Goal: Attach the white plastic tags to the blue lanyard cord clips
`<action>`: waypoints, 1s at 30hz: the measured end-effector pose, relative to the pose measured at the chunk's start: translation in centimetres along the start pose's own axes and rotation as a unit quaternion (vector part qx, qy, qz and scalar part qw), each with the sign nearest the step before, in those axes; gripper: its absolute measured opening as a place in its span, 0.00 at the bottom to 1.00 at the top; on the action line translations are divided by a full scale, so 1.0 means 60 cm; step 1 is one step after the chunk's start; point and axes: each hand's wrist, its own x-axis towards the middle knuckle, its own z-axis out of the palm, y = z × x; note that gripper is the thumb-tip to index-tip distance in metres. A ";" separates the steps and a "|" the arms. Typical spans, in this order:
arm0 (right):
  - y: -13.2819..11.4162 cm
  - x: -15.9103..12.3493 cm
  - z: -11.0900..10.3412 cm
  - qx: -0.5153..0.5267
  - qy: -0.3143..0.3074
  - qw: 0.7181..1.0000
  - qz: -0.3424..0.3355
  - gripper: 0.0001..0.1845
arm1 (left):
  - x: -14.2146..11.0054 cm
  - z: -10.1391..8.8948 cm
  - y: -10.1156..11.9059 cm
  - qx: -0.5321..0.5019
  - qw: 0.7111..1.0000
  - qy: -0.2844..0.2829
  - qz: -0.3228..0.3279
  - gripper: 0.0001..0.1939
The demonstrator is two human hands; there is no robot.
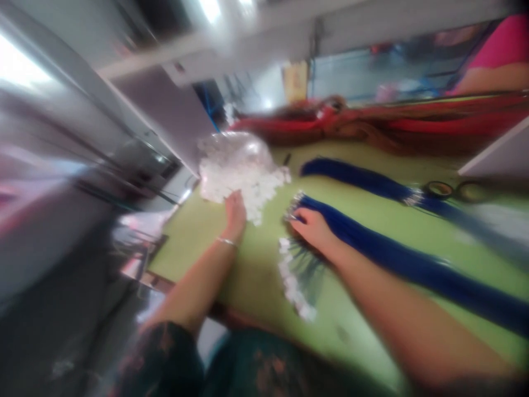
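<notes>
White, blocky pieces (254, 187) lie heaped on the green tabletop (185, 245); the left hand (236, 209) is at their near edge, finger closure indistinct. The right hand (316, 229) curls over the slender blue wires' (372, 245) tipped end; blur obscures any pinch.

The left hand (236, 210) is at a heap of small white plastic pieces (258, 187) on the green table (256, 264); the right hand (314, 227) touches a long dark-blue wire bundle's (384, 255) end.
</notes>
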 end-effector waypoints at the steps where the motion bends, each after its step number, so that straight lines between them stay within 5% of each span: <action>1: 0.001 0.001 0.000 -0.003 0.002 1.000 -0.004 0.06 | -0.004 0.009 0.005 0.004 1.000 0.009 0.008 0.20; 6: 0.000 0.004 -0.001 -0.023 0.019 1.000 -0.005 0.05 | -0.042 -0.005 0.022 0.088 0.990 0.028 0.107 0.20; 11: 0.003 0.005 0.000 -0.028 0.026 0.999 -0.005 0.05 | -0.090 -0.059 0.032 0.136 0.961 -0.124 0.208 0.10; 16: 0.001 0.003 -0.002 -0.036 0.014 0.999 -0.011 0.05 | -0.118 -0.065 0.028 0.255 0.897 -0.237 0.271 0.13; 24: -0.002 0.000 -0.002 -0.072 -0.008 0.997 -0.021 0.03 | -0.120 -0.062 0.023 0.287 0.907 -0.199 0.235 0.13; 27: -0.002 0.000 -0.002 -0.069 -0.009 0.997 -0.024 0.03 | -0.124 -0.067 0.031 0.240 0.929 -0.195 0.206 0.11; 30: -0.002 0.000 -0.001 -0.051 -0.003 0.998 -0.022 0.03 | -0.131 -0.063 0.058 0.112 0.969 -0.192 0.105 0.14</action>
